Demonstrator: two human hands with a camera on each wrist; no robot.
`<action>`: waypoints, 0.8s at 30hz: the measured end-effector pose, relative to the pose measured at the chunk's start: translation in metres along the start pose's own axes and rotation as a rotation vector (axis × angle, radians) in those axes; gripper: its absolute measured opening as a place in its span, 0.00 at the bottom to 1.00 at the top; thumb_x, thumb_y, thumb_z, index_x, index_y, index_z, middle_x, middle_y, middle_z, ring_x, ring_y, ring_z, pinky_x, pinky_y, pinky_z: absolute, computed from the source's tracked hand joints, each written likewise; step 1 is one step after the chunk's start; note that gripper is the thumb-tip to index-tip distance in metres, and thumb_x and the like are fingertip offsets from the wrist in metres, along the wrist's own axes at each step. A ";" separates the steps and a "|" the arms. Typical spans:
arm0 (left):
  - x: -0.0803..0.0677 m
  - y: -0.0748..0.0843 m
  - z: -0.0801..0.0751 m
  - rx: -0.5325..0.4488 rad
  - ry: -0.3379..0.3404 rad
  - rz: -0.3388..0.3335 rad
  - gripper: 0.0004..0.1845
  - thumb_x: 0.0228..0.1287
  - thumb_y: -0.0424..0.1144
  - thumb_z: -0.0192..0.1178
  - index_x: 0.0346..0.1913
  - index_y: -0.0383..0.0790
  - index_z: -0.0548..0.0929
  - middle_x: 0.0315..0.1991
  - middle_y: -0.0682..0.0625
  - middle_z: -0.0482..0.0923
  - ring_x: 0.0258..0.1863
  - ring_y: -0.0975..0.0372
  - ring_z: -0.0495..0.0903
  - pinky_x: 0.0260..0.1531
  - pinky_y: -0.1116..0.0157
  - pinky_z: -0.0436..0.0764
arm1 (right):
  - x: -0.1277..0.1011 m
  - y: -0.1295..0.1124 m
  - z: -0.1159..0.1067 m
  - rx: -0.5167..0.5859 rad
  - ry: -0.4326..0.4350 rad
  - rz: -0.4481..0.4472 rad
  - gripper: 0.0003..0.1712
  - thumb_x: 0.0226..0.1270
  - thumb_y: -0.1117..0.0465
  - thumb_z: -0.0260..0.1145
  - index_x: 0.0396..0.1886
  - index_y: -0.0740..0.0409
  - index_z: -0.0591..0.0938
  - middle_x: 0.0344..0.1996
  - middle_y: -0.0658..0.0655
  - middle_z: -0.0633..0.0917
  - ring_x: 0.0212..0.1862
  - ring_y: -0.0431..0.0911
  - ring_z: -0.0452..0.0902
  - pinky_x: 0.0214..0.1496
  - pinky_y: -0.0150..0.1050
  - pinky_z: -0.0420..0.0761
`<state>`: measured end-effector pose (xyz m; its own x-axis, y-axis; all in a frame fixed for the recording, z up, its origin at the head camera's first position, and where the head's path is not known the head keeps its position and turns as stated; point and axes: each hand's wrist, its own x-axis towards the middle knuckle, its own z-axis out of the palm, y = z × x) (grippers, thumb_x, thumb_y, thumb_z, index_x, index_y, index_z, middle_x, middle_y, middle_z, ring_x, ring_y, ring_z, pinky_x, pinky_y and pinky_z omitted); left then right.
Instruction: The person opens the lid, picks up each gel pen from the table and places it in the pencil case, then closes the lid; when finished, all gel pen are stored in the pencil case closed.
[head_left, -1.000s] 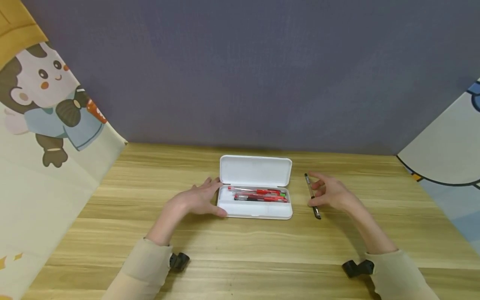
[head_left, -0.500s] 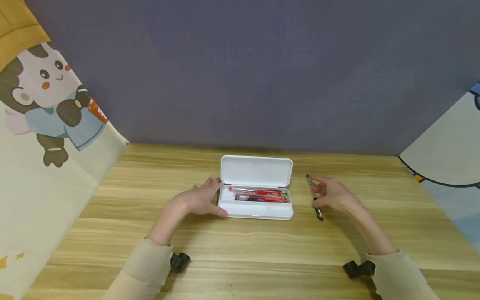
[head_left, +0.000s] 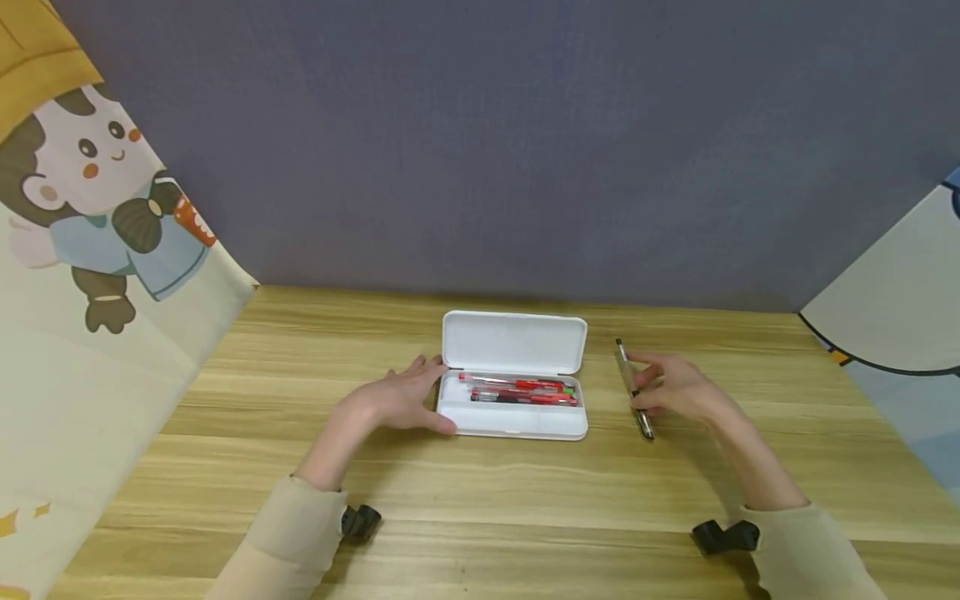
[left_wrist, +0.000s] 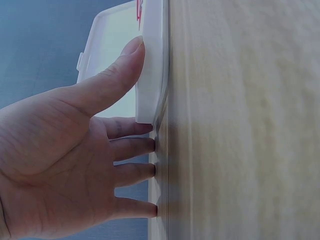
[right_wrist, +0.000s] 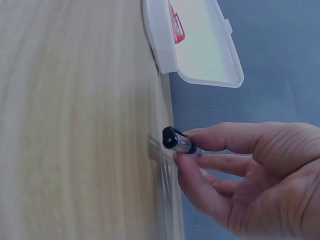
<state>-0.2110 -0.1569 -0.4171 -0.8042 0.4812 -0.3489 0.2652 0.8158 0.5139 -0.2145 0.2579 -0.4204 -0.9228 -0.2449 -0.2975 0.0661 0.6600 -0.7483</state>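
Observation:
Slightly right of the middle of the head view lies an open white pencil case (head_left: 517, 422), its lid (head_left: 514, 342) raised at the back. Several red pens (head_left: 534, 399), one with a black part, lie in its rear compartment. At the case's left end is my left hand (head_left: 396, 399), fingers spread and straight; its thumb touches the front corner, and the other fingertips meet the table. To the right of the case, my right hand (head_left: 678, 389) pinches a clear pen with black ends (right_wrist: 182, 145) between thumb and fingers, held close over the tabletop.
The wood-grain table (head_left: 480, 508) ends at a dark grey backdrop (head_left: 480, 158). A cartoon-printed sheet (head_left: 105, 208) hangs at the left, another printed sheet (head_left: 892, 308) at the right. Black cameras sit by both cuffs.
My right hand has shifted a little to the right, bringing the pen with it and lifting it slightly from the table. The left hand and the case look unmoved.

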 end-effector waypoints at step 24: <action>0.003 -0.001 0.001 -0.008 -0.009 -0.014 0.56 0.61 0.56 0.72 0.83 0.40 0.51 0.85 0.38 0.41 0.85 0.43 0.38 0.80 0.33 0.42 | -0.005 -0.045 0.008 -0.037 0.324 -0.496 0.40 0.66 0.73 0.69 0.77 0.55 0.69 0.43 0.66 0.87 0.41 0.30 0.83 0.42 0.28 0.88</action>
<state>-0.2133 -0.1554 -0.4197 -0.8031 0.4724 -0.3630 0.2497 0.8201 0.5148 -0.2104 0.2237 -0.3897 -0.9094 -0.3050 0.2829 -0.4105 0.5482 -0.7287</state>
